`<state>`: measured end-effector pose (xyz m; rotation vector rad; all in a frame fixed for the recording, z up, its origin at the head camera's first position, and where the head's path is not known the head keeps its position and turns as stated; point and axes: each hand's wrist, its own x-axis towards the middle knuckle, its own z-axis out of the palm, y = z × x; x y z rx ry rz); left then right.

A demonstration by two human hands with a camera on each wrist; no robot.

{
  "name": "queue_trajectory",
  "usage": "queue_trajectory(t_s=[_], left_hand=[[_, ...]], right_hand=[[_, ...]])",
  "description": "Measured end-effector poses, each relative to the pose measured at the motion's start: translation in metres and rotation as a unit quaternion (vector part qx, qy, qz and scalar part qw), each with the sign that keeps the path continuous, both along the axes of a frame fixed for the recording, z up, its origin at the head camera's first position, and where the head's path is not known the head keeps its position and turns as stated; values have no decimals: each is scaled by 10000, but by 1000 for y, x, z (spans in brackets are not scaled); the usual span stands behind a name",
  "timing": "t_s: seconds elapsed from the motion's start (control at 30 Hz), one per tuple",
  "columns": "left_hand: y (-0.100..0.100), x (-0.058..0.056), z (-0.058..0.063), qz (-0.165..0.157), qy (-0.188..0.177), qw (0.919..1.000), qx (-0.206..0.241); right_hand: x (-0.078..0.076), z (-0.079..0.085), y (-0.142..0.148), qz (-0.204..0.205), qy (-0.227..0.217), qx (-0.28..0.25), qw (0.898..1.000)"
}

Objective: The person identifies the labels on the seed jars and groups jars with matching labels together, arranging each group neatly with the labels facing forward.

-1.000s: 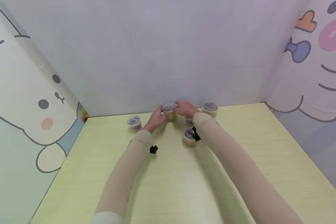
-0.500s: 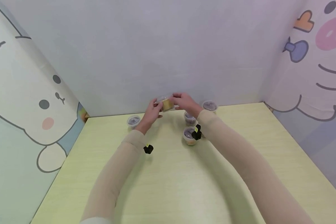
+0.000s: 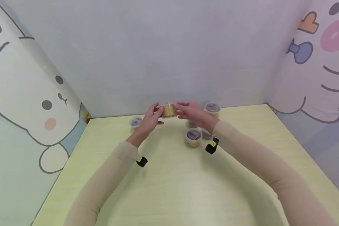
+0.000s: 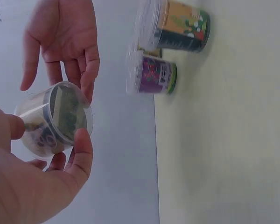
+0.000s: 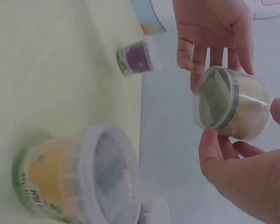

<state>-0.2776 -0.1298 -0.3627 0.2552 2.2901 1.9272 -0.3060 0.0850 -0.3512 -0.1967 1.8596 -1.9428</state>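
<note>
A clear-lidded plastic tub (image 3: 169,110) with a yellow label is held above the far edge of the table, in front of the back wall. In the left wrist view, the tub (image 4: 42,123) has its wide, clear rim and dark end turned toward the table. My left hand (image 3: 150,121) grips it from the left, thumb on the near side and fingers curled behind. From the right, my right hand (image 3: 193,113) holds it between thumb and fingertips; in the right wrist view the right fingertips (image 5: 210,144) touch the lid rim.
On the pale table (image 3: 163,175) stand several similar tubs. One tub (image 3: 135,121) is left of the hands; a front tub (image 3: 193,137), another tub (image 3: 207,134) and a back tub (image 3: 212,108) stand to the right. Patterned walls enclose the table's sides.
Both hands have lifted the tub off the table and turned it over, from lid up to lid toward the table. The forearms have spread apart.
</note>
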Motion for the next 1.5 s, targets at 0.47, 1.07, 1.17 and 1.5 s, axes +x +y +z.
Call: queue_trajectory(t_s=[0.47,1.07,1.17,1.5], left_hand=[[2,63,-12,-684,-27,9976,-128],[3,68,-30,-618,-99,9979,-169],[2,67,-32,-598,-117,9980,-166],[-3,63,-32,-806,-645,9944,-236]], right_hand=[[64,-25,29,565,-55,-444,9974],[75,-37,24,457,-373,-672,9960],[75,-38,23,440,-412,-694,9958],[74,-41,21,418,-359,-618,9966]])
